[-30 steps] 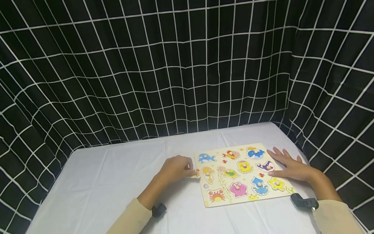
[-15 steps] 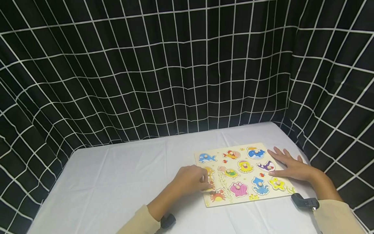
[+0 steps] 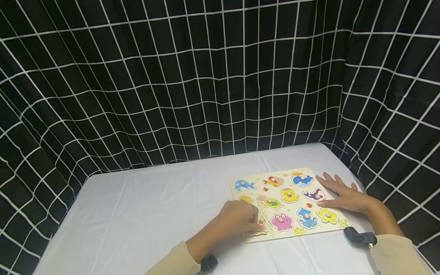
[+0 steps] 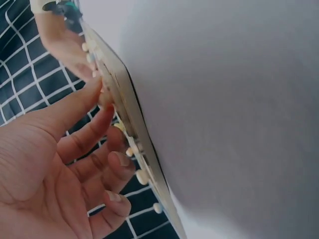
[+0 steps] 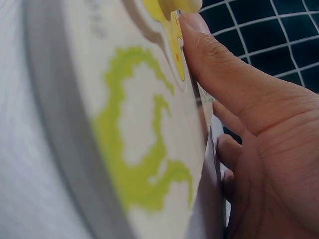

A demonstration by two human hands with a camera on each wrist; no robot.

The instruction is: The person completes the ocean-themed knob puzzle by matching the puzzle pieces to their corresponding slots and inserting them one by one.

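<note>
A wooden peg puzzle board (image 3: 282,235) with sea-animal pieces lies on the table. My left hand (image 3: 238,217) is over its near left corner, pinching the small round knob (image 4: 105,98) of a crab piece (image 3: 262,228) between thumb and index finger. The piece is at the printed crab's place; fingers hide most of it, so I cannot tell whether it sits flush. The other left fingers are loosely bent. My right hand (image 3: 347,198) rests at the board's right edge, fingers spread. In the right wrist view its thumb touches the board beside the yellow starfish piece (image 5: 177,45).
A white cloth (image 3: 148,217) covers the table. Dark curtains (image 3: 206,88) with a white grid hang behind and at both sides. On the board sit a blue whale (image 3: 244,185), a turtle (image 3: 271,203), a pink shell (image 3: 282,221) and several other knobbed pieces.
My left hand has carried the crab piece from beside the board's left edge, right and nearer, onto the crab's place at the lower left. The right hand has stayed still.
</note>
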